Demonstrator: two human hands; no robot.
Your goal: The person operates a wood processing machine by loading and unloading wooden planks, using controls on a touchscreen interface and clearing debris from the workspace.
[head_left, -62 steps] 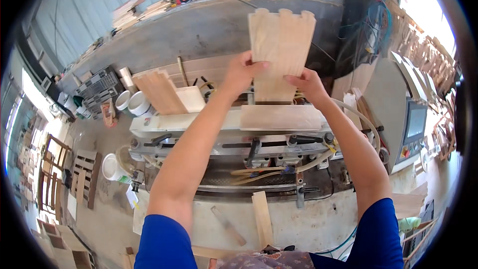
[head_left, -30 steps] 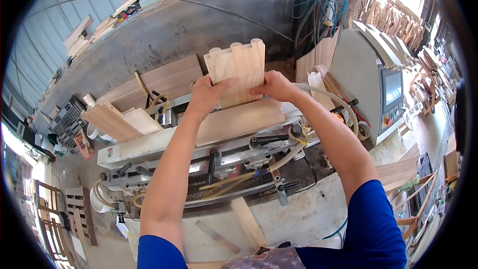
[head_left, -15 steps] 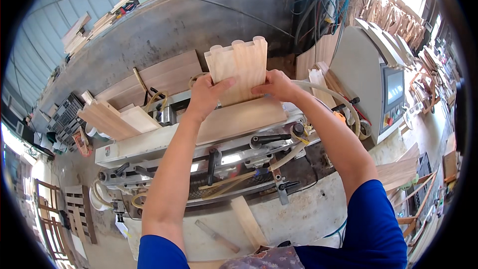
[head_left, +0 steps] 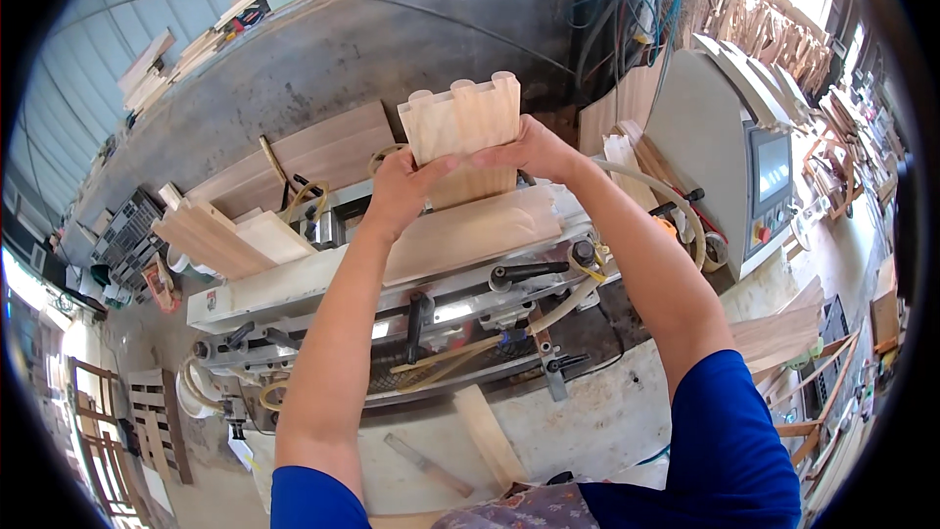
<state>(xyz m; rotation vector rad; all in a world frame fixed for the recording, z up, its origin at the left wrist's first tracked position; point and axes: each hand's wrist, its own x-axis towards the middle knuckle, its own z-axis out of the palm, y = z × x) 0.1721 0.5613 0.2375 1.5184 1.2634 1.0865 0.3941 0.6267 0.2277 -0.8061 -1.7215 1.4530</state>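
A pale wooden board (head_left: 468, 127) stands upright in front of me, its upper end cut into three rounded tenons. My left hand (head_left: 401, 188) grips its left edge, thumb lying across the near face. On the opposite edge my right hand (head_left: 532, 149) is closed, its thumb stretched over the face toward the left thumb. Fingers behind the board are hidden. Just below, a wider wooden board (head_left: 470, 235) lies flat on the woodworking machine (head_left: 294, 284), near the upright board's lower end; whether they touch I cannot tell.
Black clamp levers (head_left: 416, 318) and hoses line the machine's near side. Wooden boards (head_left: 220, 240) lean at its left end. A grey control cabinet with a screen (head_left: 772, 171) stands right. A chisel-like tool (head_left: 428, 465) and a wood strip (head_left: 490, 436) lie nearest me.
My right hand has slid up the board's right edge, its thumb now higher and closer to the left thumb. The upright board has shifted slightly left.
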